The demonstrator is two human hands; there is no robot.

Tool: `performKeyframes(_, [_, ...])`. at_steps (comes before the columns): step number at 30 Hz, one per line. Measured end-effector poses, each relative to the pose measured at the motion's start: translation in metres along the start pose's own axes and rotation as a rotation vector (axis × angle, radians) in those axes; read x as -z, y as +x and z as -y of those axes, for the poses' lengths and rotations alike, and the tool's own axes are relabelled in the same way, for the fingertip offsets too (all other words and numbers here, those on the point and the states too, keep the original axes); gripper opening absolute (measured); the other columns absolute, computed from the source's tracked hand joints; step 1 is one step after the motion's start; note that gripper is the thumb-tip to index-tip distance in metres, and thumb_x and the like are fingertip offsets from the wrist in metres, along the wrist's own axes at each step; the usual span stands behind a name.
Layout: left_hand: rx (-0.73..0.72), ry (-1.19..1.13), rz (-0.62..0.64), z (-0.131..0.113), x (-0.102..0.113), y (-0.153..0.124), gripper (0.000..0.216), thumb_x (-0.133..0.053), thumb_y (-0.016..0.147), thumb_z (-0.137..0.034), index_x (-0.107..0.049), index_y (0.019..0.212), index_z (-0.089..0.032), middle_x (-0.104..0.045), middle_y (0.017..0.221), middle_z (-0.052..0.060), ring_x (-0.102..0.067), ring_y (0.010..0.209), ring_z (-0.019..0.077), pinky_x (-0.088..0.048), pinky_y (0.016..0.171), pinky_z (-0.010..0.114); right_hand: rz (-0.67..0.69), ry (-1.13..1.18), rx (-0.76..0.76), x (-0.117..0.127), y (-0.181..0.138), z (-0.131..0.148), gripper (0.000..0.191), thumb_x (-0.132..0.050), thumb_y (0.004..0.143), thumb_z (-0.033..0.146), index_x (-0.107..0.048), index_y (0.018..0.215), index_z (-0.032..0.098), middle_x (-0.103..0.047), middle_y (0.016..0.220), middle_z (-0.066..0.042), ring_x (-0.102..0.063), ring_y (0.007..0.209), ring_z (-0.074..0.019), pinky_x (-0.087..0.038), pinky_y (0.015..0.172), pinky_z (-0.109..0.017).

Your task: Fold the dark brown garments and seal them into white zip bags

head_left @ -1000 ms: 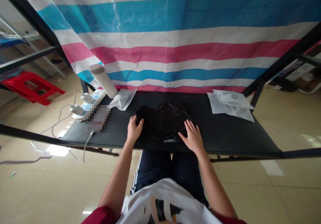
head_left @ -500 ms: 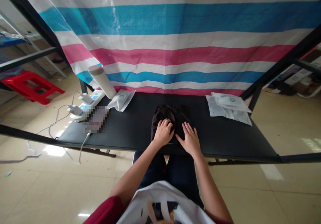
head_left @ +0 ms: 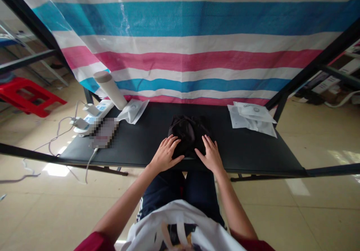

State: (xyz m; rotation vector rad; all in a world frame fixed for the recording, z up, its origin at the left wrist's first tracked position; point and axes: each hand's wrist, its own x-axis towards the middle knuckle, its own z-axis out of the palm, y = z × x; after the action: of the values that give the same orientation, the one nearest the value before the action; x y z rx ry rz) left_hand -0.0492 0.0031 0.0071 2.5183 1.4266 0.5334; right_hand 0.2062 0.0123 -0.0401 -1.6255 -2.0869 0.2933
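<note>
A dark, soft piece of cloth (head_left: pixel 185 131), bunched or folded, lies near the front edge of the black table (head_left: pixel 146 131). What kind of cloth item it is, I cannot make out against the dark top. My left hand (head_left: pixel 166 153) rests at its left front side, fingers spread and the fingertips over the fabric. On the right side, my right hand (head_left: pixel 210 154) lies with fingers apart, its tips on or just beside the cloth. Neither hand grips anything.
At the left stand a white bottle (head_left: pixel 111 91), a power strip (head_left: pixel 98 117) with plugged-in chargers, a blurred-out phone (head_left: pixel 104 133) on a cable and a small plastic pouch (head_left: pixel 133 110). More white pouches (head_left: pixel 253 117) lie at the right. A striped sheet (head_left: pixel 182 61) hangs behind.
My left hand has moved left and off the middle of the cloth to its left side, its fingers straightening. The right hand has barely moved. The view has shifted slightly.
</note>
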Motion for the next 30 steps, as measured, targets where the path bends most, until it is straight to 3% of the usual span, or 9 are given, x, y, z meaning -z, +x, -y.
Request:
performKeyframes(6, [0.011,0.073,0.128,0.015,-0.006,-0.053,0.076,-0.058,0.085,-0.053,-0.035,0.150,-0.019,-0.032,0.158,0.012,-0.023,0.148,0.0315,-0.022,0.120,0.053,0.111,0.058,0.147,0.019,-0.039,-0.004,0.071,-0.055,0.088,0.051,-0.037,0.149,0.020,-0.043,0.152,-0.012,-0.035,0.144,-0.0291,-0.025,0.119,-0.055])
performKeyframes(9, [0.023,0.064,0.168,0.013,-0.005,-0.073,0.076,-0.062,0.080,-0.032,-0.035,0.150,-0.022,-0.032,0.159,0.009,-0.024,0.149,0.0293,-0.020,0.121,0.052,0.204,-0.001,0.206,0.027,-0.067,-0.005,0.083,-0.068,0.077,0.039,-0.034,0.151,0.021,-0.037,0.156,-0.011,-0.031,0.145,-0.0302,-0.021,0.120,-0.057])
performKeyframes(12, [0.027,-0.011,0.227,0.015,0.003,-0.084,0.079,-0.058,0.074,-0.015,-0.036,0.150,-0.026,-0.034,0.158,0.006,-0.027,0.148,0.0267,-0.020,0.121,0.052,0.288,-0.007,0.213,0.037,-0.084,-0.005,0.087,-0.066,0.071,0.019,-0.034,0.152,0.026,-0.031,0.159,-0.007,-0.029,0.147,-0.0276,-0.020,0.120,-0.057])
performKeyframes(17, [0.041,-0.228,0.240,0.025,0.016,-0.083,0.061,-0.053,0.080,-0.017,-0.050,0.140,-0.029,-0.050,0.148,0.006,-0.041,0.140,0.0261,-0.027,0.118,0.052,0.376,0.174,0.140,0.053,-0.082,-0.010,0.058,-0.061,0.071,0.013,-0.065,0.126,0.032,-0.045,0.151,-0.004,-0.038,0.142,-0.0286,-0.021,0.118,-0.060])
performKeyframes(19, [0.096,-0.297,0.165,0.027,0.017,-0.077,0.046,-0.051,0.086,-0.023,-0.058,0.131,-0.026,-0.061,0.136,0.008,-0.053,0.130,0.0266,-0.035,0.113,0.048,0.330,0.305,0.082,0.057,-0.075,-0.012,0.039,-0.060,0.075,0.015,-0.074,0.108,0.028,-0.062,0.135,-0.006,-0.049,0.134,-0.0296,-0.025,0.116,-0.059])
performKeyframes(22, [0.229,-0.351,0.037,0.027,0.013,-0.064,0.028,-0.046,0.093,-0.035,-0.068,0.102,-0.021,-0.073,0.104,0.009,-0.067,0.101,0.0250,-0.048,0.093,0.037,0.150,0.508,-0.058,0.055,-0.059,-0.013,0.020,-0.062,0.082,0.029,-0.076,0.096,0.023,-0.075,0.106,-0.007,-0.066,0.109,-0.0289,-0.045,0.103,-0.049])
performKeyframes(24, [0.320,-0.375,-0.015,0.028,0.009,-0.054,0.032,-0.042,0.095,-0.041,-0.065,0.085,-0.020,-0.070,0.082,0.005,-0.066,0.081,0.0215,-0.049,0.076,0.030,0.005,0.590,-0.164,0.049,-0.046,-0.011,0.026,-0.061,0.085,0.039,-0.074,0.098,0.021,-0.075,0.095,-0.007,-0.070,0.090,-0.0253,-0.053,0.083,-0.038])
performKeyframes(26, [0.400,-0.378,-0.058,0.030,0.005,-0.043,0.035,-0.041,0.095,-0.045,-0.059,0.078,-0.020,-0.063,0.068,0.001,-0.062,0.068,0.0184,-0.043,0.063,0.027,-0.107,0.615,-0.229,0.041,-0.030,-0.009,0.033,-0.060,0.086,0.045,-0.072,0.100,0.018,-0.074,0.086,-0.007,-0.066,0.072,-0.0206,-0.052,0.065,-0.030])
performKeyframes(30, [0.529,-0.305,-0.142,0.039,0.000,-0.020,0.032,-0.047,0.091,-0.048,-0.055,0.078,-0.021,-0.059,0.065,-0.001,-0.057,0.060,0.0164,-0.038,0.057,0.025,-0.219,0.582,-0.227,0.023,0.005,-0.008,0.038,-0.058,0.085,0.049,-0.071,0.099,0.015,-0.072,0.081,-0.007,-0.062,0.064,-0.0176,-0.047,0.059,-0.027])
